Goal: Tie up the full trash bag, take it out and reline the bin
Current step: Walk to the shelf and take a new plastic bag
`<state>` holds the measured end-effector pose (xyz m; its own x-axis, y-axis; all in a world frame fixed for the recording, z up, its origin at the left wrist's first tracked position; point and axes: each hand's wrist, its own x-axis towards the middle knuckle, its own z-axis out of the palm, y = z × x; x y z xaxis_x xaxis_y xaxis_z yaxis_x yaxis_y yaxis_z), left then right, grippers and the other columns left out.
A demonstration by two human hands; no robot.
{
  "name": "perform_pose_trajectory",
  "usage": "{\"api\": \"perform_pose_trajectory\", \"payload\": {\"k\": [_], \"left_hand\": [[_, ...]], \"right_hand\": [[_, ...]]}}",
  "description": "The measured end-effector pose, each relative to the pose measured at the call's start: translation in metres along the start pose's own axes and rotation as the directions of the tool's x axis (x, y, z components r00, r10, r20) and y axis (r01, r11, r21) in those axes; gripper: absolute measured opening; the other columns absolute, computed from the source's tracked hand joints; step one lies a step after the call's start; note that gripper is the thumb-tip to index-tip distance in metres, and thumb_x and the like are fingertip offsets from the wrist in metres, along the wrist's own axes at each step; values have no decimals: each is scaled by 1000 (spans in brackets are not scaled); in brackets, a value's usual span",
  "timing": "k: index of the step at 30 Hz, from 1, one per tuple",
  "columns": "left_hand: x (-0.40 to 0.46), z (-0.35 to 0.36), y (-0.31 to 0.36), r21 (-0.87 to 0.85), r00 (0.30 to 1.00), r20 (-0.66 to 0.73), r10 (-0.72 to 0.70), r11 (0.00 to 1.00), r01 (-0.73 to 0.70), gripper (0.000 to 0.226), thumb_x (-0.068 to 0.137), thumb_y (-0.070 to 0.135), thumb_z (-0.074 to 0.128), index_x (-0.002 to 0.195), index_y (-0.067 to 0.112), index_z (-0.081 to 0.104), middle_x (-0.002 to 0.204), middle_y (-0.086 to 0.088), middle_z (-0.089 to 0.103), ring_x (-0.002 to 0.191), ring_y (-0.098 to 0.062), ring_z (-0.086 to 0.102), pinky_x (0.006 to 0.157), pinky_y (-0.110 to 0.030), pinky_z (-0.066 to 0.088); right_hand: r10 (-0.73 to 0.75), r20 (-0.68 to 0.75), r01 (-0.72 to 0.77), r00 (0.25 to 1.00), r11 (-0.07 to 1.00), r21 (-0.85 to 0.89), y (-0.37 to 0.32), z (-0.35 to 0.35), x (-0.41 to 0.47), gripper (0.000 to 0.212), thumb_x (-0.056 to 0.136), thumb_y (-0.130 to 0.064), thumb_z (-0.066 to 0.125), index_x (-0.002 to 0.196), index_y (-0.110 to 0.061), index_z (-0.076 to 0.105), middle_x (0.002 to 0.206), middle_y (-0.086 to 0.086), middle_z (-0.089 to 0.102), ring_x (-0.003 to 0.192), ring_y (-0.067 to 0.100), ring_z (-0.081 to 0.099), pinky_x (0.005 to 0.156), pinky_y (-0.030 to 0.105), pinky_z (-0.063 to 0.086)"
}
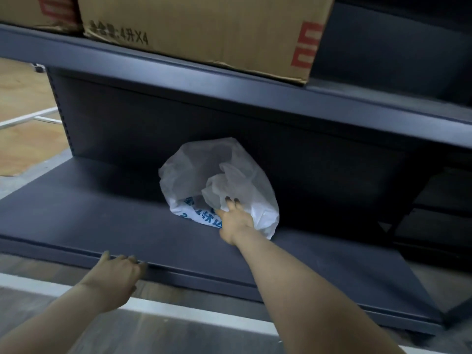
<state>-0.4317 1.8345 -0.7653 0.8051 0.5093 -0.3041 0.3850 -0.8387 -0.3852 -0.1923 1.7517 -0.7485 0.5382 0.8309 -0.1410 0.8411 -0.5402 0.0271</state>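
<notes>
My right hand reaches deep onto the lower shelf of a dark metal rack, and its grip is closed on a crumpled fold of a thin white plastic bag. The bag lies on that shelf, toward the back panel, slumped and half puffed up, with blue printed lettering showing along its lower edge just left of my knuckles. My fingers pinch the plastic at the bag's near right side, so most of the bag sits beyond and to the left of my grip, while a smaller lobe of it hangs to the right of my wrist. The picture is a little blurred there, so I cannot tell how much plastic is gathered inside the fingers.

My left hand rests on the front lip of the same shelf, well apart from the bag, fingers curled over the edge and holding nothing else.

On the shelf above, two cardboard boxes stand side by side, the larger one printed with red marks.
</notes>
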Motion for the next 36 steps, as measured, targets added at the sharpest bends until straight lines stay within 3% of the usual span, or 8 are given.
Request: {"api": "perform_pose_trajectory", "payload": {"k": [6,12,15,18,22,29,33,36], "left_hand": [[30,17,3,44,998,1,63,997,-63,47,98,30,38,143,21,27,144,-1,38,131,-21,40,106,-39,25],[49,31,1,11,998,-20,53,999,-53,49,97,31,40,143,24,27,145,2,37,133,-19,39,105,-39,26],[55,35,0,-5,998,-36,58,998,-59,47,96,31,41,141,24,31,144,2,38,133,-19,39,104,-38,27],[58,35,-2,13,996,-41,79,997,-78,45,96,30,39,140,24,32,143,3,38,133,-18,38,104,-38,27],[61,35,-3,-13,993,-72,94,995,-95,42,96,28,37,138,24,34,141,3,40,131,-18,39,102,-37,27],[58,39,-4,-62,990,-65,121,990,-125,42,94,33,44,135,24,39,136,3,45,128,-19,43,101,-37,28],[56,47,-15,-67,958,-224,176,978,-196,43,34,32,87,72,24,68,68,4,65,60,-16,66,58,-35,50],[57,51,-18,-78,958,-251,136,984,-160,40,29,25,86,65,23,67,60,5,64,52,-17,65,53,-34,50]], "right_hand": [[-59,-22,57,998,995,-83,-1,30,34,88,84,-9,59,151,-28,5,159,4,-11,147,25,-10,117,44,20],[-58,-121,9,991,927,-374,-3,39,49,91,80,-17,68,149,-11,8,154,13,13,141,27,17,104,41,33],[-196,-179,68,964,834,-547,-4,36,55,80,84,-14,62,148,-8,14,156,15,6,145,28,5,113,53,18],[-208,-203,83,957,864,-496,-5,26,66,85,88,-13,57,151,-18,1,158,15,-11,145,35,-9,113,59,6],[-50,-178,-30,983,908,-418,-1,16,76,86,91,-6,51,150,-24,-9,156,20,-15,142,48,-4,108,57,25],[-192,-152,66,970,800,-596,9,19,87,76,90,0,51,150,-10,7,158,12,-11,145,35,-7,109,48,29],[-174,-146,75,974,855,-514,17,19,90,69,93,6,42,150,-6,5,158,11,-12,145,34,-10,106,49,34],[-168,-188,67,968,891,-450,23,16,89,68,94,8,37,149,0,-2,158,13,-12,146,30,-9,110,47,32]]}}
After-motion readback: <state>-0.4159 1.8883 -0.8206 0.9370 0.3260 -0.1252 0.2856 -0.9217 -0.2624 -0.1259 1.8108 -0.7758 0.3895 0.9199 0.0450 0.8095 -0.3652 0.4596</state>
